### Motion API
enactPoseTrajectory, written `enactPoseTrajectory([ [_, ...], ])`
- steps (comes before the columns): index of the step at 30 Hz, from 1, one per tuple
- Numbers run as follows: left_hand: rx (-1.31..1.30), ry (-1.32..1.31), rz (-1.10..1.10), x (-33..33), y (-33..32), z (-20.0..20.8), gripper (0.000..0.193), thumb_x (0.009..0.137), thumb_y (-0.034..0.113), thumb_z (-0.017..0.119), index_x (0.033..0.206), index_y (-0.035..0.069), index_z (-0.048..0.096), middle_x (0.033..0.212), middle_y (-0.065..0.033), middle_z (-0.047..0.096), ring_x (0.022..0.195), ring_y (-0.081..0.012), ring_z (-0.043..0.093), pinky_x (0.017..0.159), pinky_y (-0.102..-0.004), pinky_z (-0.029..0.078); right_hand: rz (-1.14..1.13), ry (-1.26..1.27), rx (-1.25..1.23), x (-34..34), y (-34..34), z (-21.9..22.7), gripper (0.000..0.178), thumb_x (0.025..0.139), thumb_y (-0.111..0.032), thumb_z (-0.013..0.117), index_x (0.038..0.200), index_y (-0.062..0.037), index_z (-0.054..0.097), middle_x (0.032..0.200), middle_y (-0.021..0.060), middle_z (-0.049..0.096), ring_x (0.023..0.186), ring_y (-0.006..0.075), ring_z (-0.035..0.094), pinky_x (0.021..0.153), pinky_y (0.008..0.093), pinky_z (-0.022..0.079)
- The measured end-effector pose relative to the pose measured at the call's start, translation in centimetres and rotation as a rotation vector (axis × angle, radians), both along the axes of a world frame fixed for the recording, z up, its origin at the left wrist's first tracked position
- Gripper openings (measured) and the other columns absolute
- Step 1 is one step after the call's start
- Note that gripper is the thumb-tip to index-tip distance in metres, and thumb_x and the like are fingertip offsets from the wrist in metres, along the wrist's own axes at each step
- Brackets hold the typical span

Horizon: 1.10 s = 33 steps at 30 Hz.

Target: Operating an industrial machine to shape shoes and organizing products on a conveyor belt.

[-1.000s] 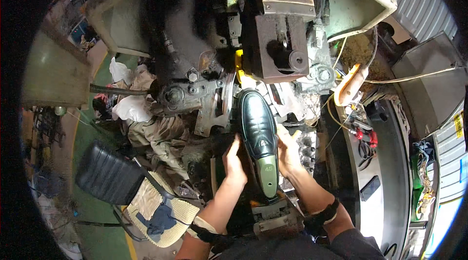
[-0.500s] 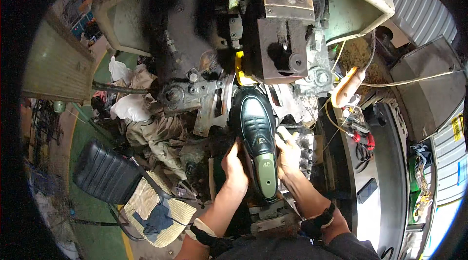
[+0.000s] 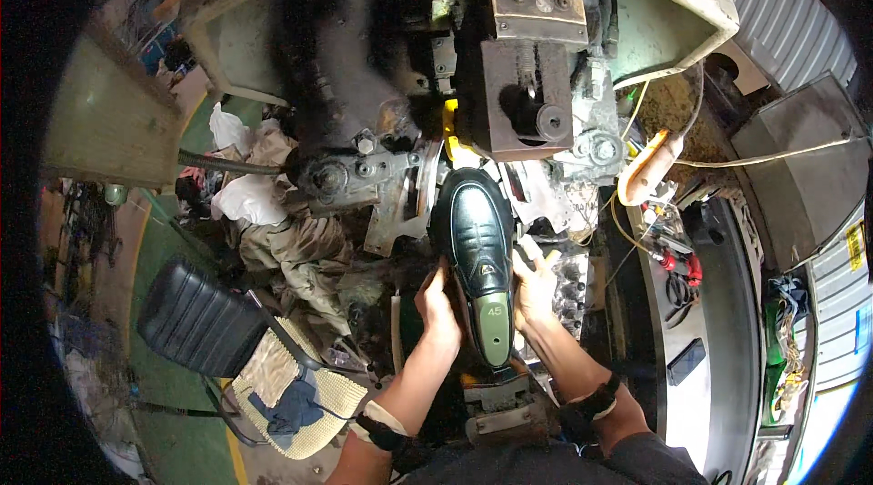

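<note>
A black leather shoe points toe-away in front of a machine, with a green shoe last filling its heel end. My left hand is closed against the shoe's left side near the heel, thumb upward. On the opposite side my right hand grips the shoe, its fingers partly curled along the edge. The toe lies between two metal plates of the machine, close to a yellow part. The shoe's underside and the fingertips beneath it are hidden.
A heavy dark machine head overhangs the toe. A metal support stands below the heel. To the left is a black chair with a woven seat. A phone and red-handled tools lie on the right-hand bench.
The view has shifted slightly. The heel end has come up a little in the picture, and both hands keep their hold on the shoe.
</note>
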<state>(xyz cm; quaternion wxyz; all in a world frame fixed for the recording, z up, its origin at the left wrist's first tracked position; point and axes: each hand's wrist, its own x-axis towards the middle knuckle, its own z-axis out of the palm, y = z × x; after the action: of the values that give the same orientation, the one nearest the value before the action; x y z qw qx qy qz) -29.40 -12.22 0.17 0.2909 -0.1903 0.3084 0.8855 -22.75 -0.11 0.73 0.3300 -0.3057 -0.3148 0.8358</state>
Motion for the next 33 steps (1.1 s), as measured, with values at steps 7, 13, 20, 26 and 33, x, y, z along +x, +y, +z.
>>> enactPoseTrajectory([
  [7, -0.124, 0.038, 0.044, -0.3, 0.4, -0.7, 0.032, 0.095, 0.025, 0.071, 0.111, -0.003, 0.071, 0.108, -0.0085, 0.072, 0.090, -0.0214, 0.066, 0.083, -0.0364, 0.052, -0.039, 0.059, -0.038, -0.6, 0.3, -0.9, 0.082, 0.078, -0.006, 0.083, 0.149, -0.0018, 0.041, 0.154, 0.0153, 0.033, 0.132, 0.0305, 0.043, 0.103, 0.0416, 0.047],
  [13, -0.076, -0.039, -0.005, -0.1, -0.1, 0.3, 0.038, 0.092, 0.028, 0.075, 0.114, -0.003, 0.070, 0.112, -0.0097, 0.071, 0.095, -0.0221, 0.065, 0.089, -0.0381, 0.051, 0.184, 0.113, -0.067, 0.6, 0.4, -0.4, 0.025, 0.100, -0.024, 0.059, 0.118, -0.0075, 0.065, 0.109, 0.0049, 0.069, 0.100, 0.0181, 0.064, 0.093, 0.0362, 0.052],
  [20, 0.008, 0.174, -0.286, 1.2, -3.3, 2.2, 0.056, 0.103, 0.049, 0.050, 0.133, 0.003, 0.058, 0.132, -0.0097, 0.063, 0.118, -0.0250, 0.060, 0.107, -0.0391, 0.043, 0.560, -0.242, 0.003, 3.1, -2.2, 4.5, 0.070, 0.102, -0.067, 0.033, 0.147, -0.0142, 0.046, 0.133, 0.0094, 0.061, 0.118, 0.0233, 0.058, 0.104, 0.0398, 0.045],
  [26, -0.029, 0.364, -0.195, 4.4, -0.3, 2.0, 0.063, 0.106, 0.056, 0.033, 0.140, 0.006, 0.052, 0.136, -0.0106, 0.060, 0.122, -0.0240, 0.059, 0.107, -0.0389, 0.044, 0.480, -0.089, -0.066, 3.2, -3.6, 2.7, 0.066, 0.104, -0.063, 0.032, 0.130, -0.0102, 0.061, 0.107, 0.0083, 0.070, 0.091, 0.0170, 0.066, 0.083, 0.0312, 0.056],
  [33, 0.040, 0.255, -0.188, 3.3, 0.7, 0.0, 0.061, 0.105, 0.057, 0.037, 0.133, 0.007, 0.059, 0.126, -0.0120, 0.066, 0.110, -0.0263, 0.066, 0.100, -0.0412, 0.051, 0.348, -0.087, 0.000, 3.6, -3.5, 0.2, 0.056, 0.109, -0.052, 0.034, 0.130, -0.0082, 0.061, 0.105, 0.0068, 0.071, 0.089, 0.0140, 0.068, 0.080, 0.0293, 0.057],
])
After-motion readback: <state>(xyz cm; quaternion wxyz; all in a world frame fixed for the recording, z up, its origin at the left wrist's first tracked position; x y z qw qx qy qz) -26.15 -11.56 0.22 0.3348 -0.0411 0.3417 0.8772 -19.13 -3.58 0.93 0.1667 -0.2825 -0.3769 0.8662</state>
